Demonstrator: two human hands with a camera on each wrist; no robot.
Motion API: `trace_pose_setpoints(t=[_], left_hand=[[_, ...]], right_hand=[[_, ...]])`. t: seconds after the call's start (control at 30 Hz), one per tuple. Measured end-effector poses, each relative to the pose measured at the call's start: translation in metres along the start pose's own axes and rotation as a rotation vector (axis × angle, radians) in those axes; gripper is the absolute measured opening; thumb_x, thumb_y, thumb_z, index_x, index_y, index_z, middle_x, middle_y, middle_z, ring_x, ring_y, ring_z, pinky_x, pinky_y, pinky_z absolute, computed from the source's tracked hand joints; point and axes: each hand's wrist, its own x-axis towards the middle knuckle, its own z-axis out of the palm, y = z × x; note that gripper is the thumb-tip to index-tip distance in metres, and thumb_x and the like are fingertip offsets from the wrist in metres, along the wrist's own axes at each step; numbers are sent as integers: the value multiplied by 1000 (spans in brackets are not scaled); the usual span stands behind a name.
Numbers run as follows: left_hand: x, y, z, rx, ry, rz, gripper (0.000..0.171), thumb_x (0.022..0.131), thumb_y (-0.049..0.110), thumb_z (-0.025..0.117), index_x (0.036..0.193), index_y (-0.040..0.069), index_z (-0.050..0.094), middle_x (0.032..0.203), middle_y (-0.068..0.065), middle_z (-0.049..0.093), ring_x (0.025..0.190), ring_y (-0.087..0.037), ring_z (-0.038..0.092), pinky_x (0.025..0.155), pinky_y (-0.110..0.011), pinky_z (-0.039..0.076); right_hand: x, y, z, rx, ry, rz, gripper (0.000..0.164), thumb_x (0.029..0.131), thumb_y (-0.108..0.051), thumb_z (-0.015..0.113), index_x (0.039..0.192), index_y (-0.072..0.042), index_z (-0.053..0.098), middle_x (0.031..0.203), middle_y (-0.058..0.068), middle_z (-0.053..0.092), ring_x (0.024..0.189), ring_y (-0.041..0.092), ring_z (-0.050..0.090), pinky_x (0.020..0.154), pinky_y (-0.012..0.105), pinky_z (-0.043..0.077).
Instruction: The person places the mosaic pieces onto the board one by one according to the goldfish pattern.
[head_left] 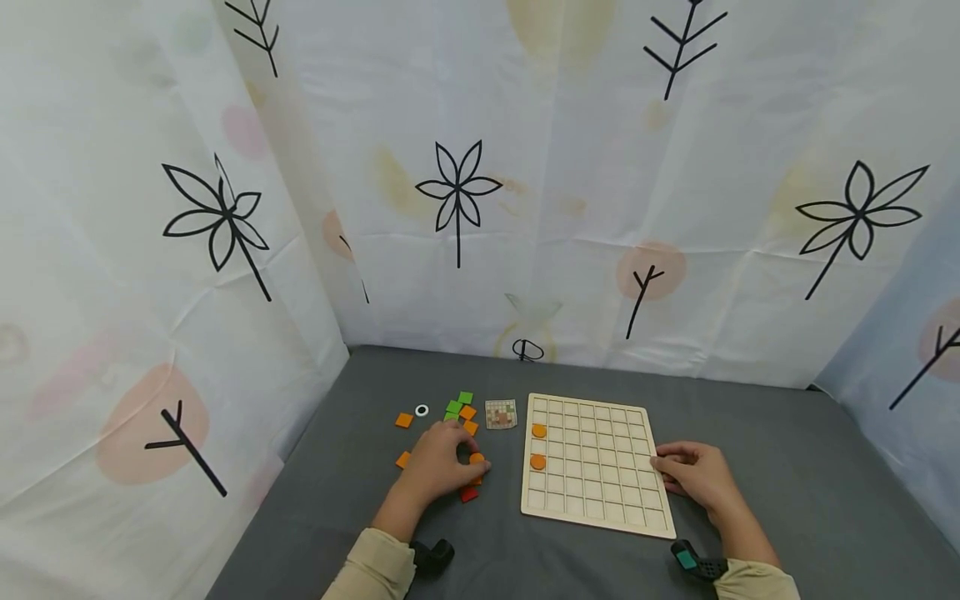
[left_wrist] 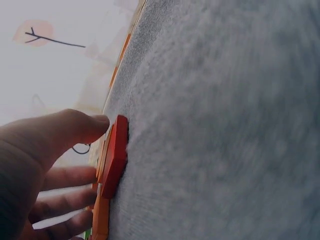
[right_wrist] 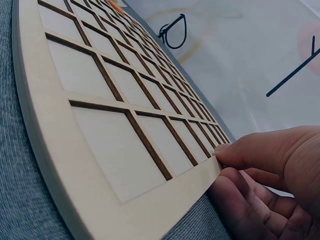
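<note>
In the head view my left hand [head_left: 438, 458] is at the loose pieces left of the board, thumb and index finger at either side of an orange disc [head_left: 477, 457]. Beneath it lies a red piece [head_left: 468, 494]; the left wrist view shows this red piece [left_wrist: 116, 155] edge-on by the thumb. The pale wooden grid board [head_left: 592, 467] bears two orange discs, an upper disc [head_left: 539, 431] and a lower disc [head_left: 537, 462], in its left column. My right hand [head_left: 697, 475] grips the board's right edge, thumb on top and fingers curled below in the right wrist view.
Green squares [head_left: 454, 407] and orange squares [head_left: 404, 420] lie loose beyond and left of the left hand, near a white ring with a dark centre [head_left: 422, 411]. A small patterned card [head_left: 501, 414] lies beside the board. Patterned cloth [head_left: 480, 250] hangs behind the grey tabletop [head_left: 787, 467].
</note>
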Motion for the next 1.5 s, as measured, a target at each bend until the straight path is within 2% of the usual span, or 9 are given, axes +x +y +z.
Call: trace_pose_setpoints(t=[0.17,0.43,0.63,0.77,1.03,1.27,1.33,1.4,1.5], left_hand=[[-1,2,1,22,13,-23,30,80,42,92,82,17,77,85,5,59,76,-12,50,69,-32,46],[0,1,2,41,32,-12,25,79,36,92,75,19,74,84,6,59,74,-12,49,65,-29,44],[2,0,3,23,23,-25,22,81,37,91,79,21,77,89,6,64,78,-12,53,67,-31,46],[4,4,3,-8,13,-9,19,83,35,90,84,20,79,92,5,66,79,-12,55,69,-31,49],[10,25,7,-101,-31,53,17,89,33,85,100,21,82,100,5,71,86,-9,64,76,-31,57],[19,49,21,-147,-94,135,16,89,29,84,103,20,82,99,6,74,86,-5,63,78,-26,56],[22,56,24,-153,-114,152,17,89,26,84,104,18,83,98,6,75,87,-6,65,83,-27,58],[25,63,27,-158,-131,177,17,88,23,83,104,17,83,97,6,76,86,-5,66,98,-32,58],[28,72,31,-166,-156,202,15,88,19,81,103,16,84,96,6,74,84,-4,63,96,-30,57]], right_hand=[[0,1,0,-1,0,-6,42,99,-16,75,131,10,67,98,8,72,82,11,72,72,28,63],[1,0,1,3,6,-2,42,99,-15,75,131,10,66,98,8,71,81,11,72,72,28,63],[1,0,0,3,2,-8,42,99,-15,74,131,11,66,99,9,72,82,11,72,72,28,63],[0,0,-2,3,0,-6,43,99,-16,75,131,11,66,98,8,72,82,11,71,72,28,63],[0,2,-3,1,0,6,46,99,-18,75,133,11,65,100,8,72,81,10,71,72,27,63],[1,4,0,6,0,8,44,99,-17,75,132,11,65,100,8,72,82,11,71,72,28,63],[1,4,1,3,0,-1,45,99,-17,75,132,11,65,100,9,72,82,11,71,72,28,63],[1,4,1,3,4,-2,44,99,-17,75,132,11,65,100,9,72,81,11,71,72,28,63],[1,3,1,-2,4,-9,44,98,-17,75,131,11,66,100,10,72,82,11,71,72,28,63]])
